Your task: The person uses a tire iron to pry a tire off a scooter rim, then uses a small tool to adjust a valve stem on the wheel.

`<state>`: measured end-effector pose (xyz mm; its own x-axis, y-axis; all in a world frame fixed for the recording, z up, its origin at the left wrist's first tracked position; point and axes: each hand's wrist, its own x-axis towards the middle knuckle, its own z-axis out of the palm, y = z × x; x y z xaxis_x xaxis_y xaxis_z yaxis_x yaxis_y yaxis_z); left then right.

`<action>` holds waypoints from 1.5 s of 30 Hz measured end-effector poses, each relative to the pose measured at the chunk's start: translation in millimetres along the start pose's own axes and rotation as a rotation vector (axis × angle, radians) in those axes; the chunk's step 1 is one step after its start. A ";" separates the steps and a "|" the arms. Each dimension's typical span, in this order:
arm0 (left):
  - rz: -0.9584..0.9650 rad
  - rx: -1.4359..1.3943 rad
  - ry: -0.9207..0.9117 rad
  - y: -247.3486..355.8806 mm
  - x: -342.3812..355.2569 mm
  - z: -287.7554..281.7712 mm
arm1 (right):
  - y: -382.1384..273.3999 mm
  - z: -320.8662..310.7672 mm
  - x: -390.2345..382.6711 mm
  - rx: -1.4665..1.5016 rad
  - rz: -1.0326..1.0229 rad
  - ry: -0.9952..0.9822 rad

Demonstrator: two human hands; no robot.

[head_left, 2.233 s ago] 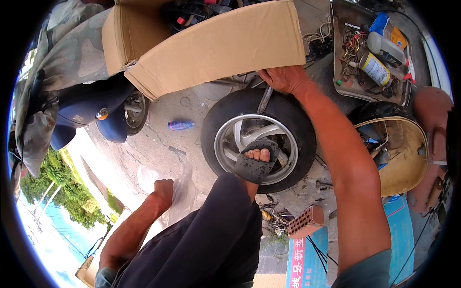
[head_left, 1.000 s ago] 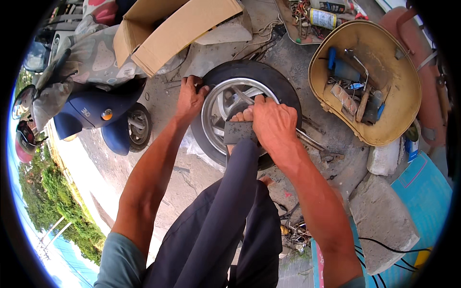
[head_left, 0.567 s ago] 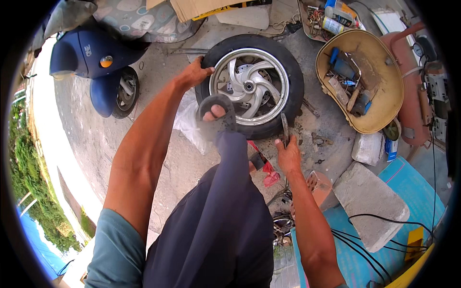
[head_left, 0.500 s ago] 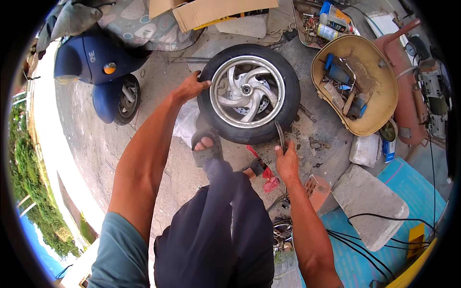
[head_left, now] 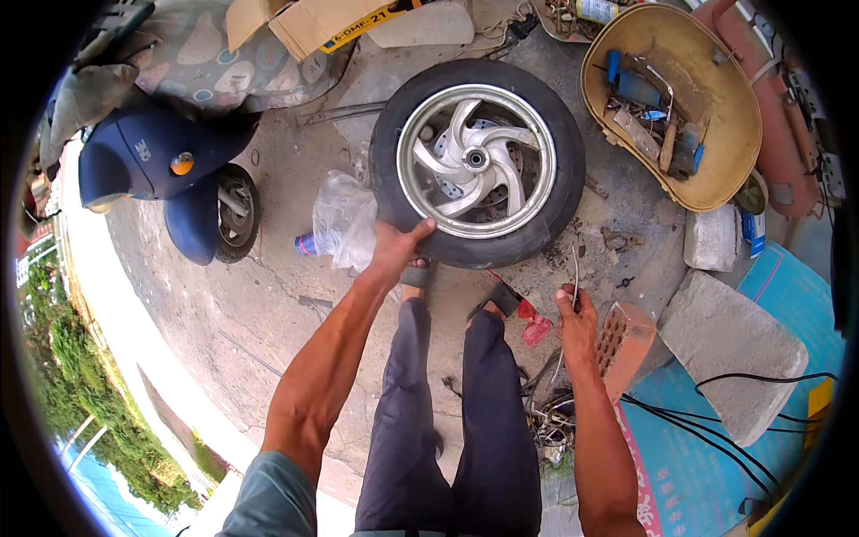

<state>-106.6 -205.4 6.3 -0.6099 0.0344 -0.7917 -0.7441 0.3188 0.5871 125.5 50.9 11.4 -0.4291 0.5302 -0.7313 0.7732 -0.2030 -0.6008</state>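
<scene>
A scooter wheel with silver curved spokes (head_left: pixel 461 170) and a black tire (head_left: pixel 386 152) is in front of me, a brake disc showing behind the spokes. My left hand (head_left: pixel 400 246) grips the tire's near left edge, thumb over the sidewall up to the rim; its other fingers are partly hidden. To the right of the tire and apart from it, my right hand (head_left: pixel 577 315) is closed around a long, thin metal tire lever (head_left: pixel 574 264), whose tip points away from me.
A tan tub (head_left: pixel 707 170) of tools stands at the right, near a hollow brick (head_left: pixel 624 345) and a concrete slab (head_left: pixel 734 353). Black cables (head_left: pixel 707 452) cross a blue sheet. A plastic bag (head_left: pixel 344 219) lies left of the tire; a blue scooter (head_left: pixel 152 166) stands farther left.
My left hand has gone from the tire's far left side to its near left edge. The right hand has drawn the tire lever away from the rim, rightward and nearer me. My feet have shifted.
</scene>
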 end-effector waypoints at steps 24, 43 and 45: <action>1.328 1.107 -0.294 -0.8 13.6 14.3 | 0.1 93.0 -29.6 0.553 0.131 0.259; 1.451 1.227 -0.368 16.3 13.2 8.2 | 44.1 66.5 -47.3 0.569 0.151 0.189; 1.477 1.269 -0.358 13.7 13.4 12.8 | 39.6 57.5 -44.6 0.574 0.156 0.193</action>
<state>-121.5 -188.4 1.5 -0.2691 0.9628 0.0261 0.8870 0.2372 0.3961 148.4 -28.1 1.7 -0.1979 0.5869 -0.7851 0.4228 -0.6715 -0.6086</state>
